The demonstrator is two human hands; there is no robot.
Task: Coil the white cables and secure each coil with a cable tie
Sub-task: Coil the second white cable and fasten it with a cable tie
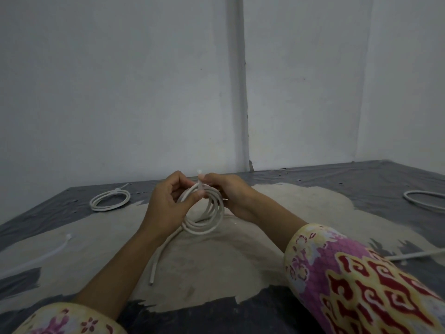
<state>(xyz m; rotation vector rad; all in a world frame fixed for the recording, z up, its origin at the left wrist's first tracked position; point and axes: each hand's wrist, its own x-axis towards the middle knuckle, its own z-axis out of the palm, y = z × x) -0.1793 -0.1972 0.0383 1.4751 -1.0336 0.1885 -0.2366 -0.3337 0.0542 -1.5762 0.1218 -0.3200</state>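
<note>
- Finished coil (pixel 110 201): white cable wound in several loops, lying flat at the far left of the dark sheet (pixel 337 179), with a tie tail sticking out at its far side; well apart from the hands.
- Second coil (pixel 425 200): white loops at the right edge of view, partly cut off by the frame.
- Loose cable tie (pixel 43 255): pale translucent strip lying on the surface at near left, head end toward the middle.
- White strand (pixel 416 255): lies at near right, behind the patterned sleeve (pixel 361 280); whether it is cable or tie cannot be told.
- Worn pale patch (pixel 216 273): covers the middle of the sheet, under both forearms.
- Containers: cannot tell of any.
- Held coil (pixel 204 213): white cable in several loops, raised between the hands at centre; its free end (pixel 155 263) trails down toward the viewer and reaches the pale patch.
- Cable tie (pixel 200 182): stands upright at the top of the held coil, its tip above the fingers.
- Left hand (pixel 166 203): fingers curled, thumb pinching the coil's top at the tie.
- Right hand (pixel 228 194): fingers curled, pinching the tie just beside the left thumb.
- Edges: grey wall (pixel 120 92) meets the sheet's far edge behind the hands; open sheet lies between the hands and either side coil.
</note>
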